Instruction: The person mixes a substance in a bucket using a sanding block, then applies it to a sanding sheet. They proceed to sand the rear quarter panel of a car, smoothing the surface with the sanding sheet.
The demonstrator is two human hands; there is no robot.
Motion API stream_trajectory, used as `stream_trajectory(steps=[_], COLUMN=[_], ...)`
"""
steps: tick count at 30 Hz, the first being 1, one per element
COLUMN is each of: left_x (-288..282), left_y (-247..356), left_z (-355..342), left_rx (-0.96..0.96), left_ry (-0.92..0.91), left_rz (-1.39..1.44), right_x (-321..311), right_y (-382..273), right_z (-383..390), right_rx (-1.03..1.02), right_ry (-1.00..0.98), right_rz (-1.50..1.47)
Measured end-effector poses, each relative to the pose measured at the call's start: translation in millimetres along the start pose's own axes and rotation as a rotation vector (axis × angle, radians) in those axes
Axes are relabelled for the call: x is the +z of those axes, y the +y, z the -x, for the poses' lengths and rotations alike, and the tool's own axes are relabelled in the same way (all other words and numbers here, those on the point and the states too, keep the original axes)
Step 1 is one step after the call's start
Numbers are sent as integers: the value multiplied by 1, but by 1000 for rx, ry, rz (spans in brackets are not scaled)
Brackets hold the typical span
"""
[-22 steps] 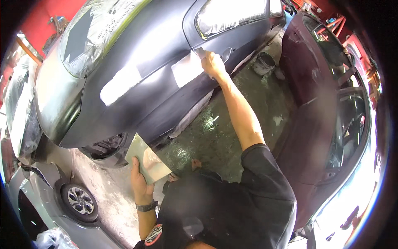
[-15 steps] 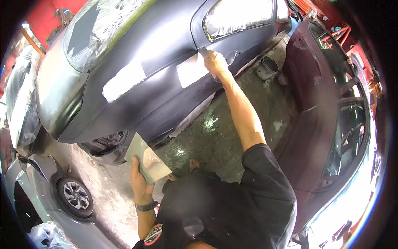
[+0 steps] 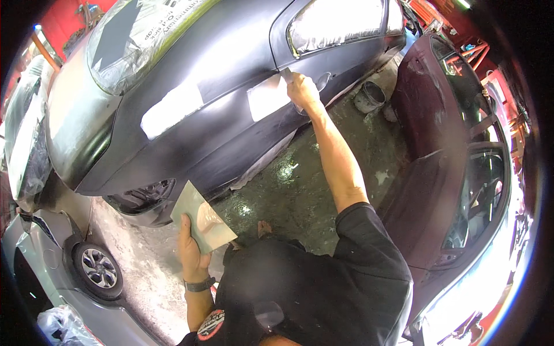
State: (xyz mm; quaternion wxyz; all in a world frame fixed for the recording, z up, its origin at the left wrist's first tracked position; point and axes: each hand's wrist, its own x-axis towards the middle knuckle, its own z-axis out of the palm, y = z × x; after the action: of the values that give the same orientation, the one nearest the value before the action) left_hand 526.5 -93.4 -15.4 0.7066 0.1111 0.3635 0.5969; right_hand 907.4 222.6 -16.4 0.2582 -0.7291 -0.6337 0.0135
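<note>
My left hand point(image 3: 194, 252) grips the lower edge of a flat rectangular putty board point(image 3: 193, 209), thumb on its face. A smear of pale, beige-pink putty point(image 3: 209, 218) lies on the board. With the arm stretched out, my right hand point(image 3: 304, 92) is closed around a thin grey putty spreader point(image 3: 287, 75), mostly hidden by the fingers. The spreader is at the right edge of a white filler patch point(image 3: 268, 99) on the dark grey car point(image 3: 231, 122). Another white filler patch point(image 3: 171, 111) is farther left on the same car.
Clear film point(image 3: 130, 49) covers the car's glass at upper left. A maroon car point(image 3: 418, 167) stands to my right, a silver car point(image 3: 109, 317) at lower left. A bucket point(image 3: 369, 98) sits on the wet floor point(image 3: 288, 190) between the cars.
My right hand and the spreader have shifted very slightly right along the patch's edge. The view has moved a little; the left hand holds the board as before.
</note>
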Motion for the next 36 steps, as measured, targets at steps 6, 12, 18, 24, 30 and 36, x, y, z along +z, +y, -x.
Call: stream_trajectory(steps=[6,12,18,24,30,36], left_x=[3,9,18,9,59,62], left_y=[-2,-3,-7,-30,-47,-5], left_z=[0,1,-4,-46,-53,-35], left_rx=[14,-43,-65,-215,-253,-187], left_ry=[60,77,68,-108,-309,-302], left_rz=[6,51,24,-14,-37,201], right_x=[8,52,41,-61,-72,-93], right_y=[14,67,92,39,-24,-30], right_z=[22,55,89,145,221,237], right_rx=[19,73,79,388,348,112], right_ry=[-52,-15,-1,-559,-1079,-648], right_rz=[12,45,61,-1049,-1293,-886])
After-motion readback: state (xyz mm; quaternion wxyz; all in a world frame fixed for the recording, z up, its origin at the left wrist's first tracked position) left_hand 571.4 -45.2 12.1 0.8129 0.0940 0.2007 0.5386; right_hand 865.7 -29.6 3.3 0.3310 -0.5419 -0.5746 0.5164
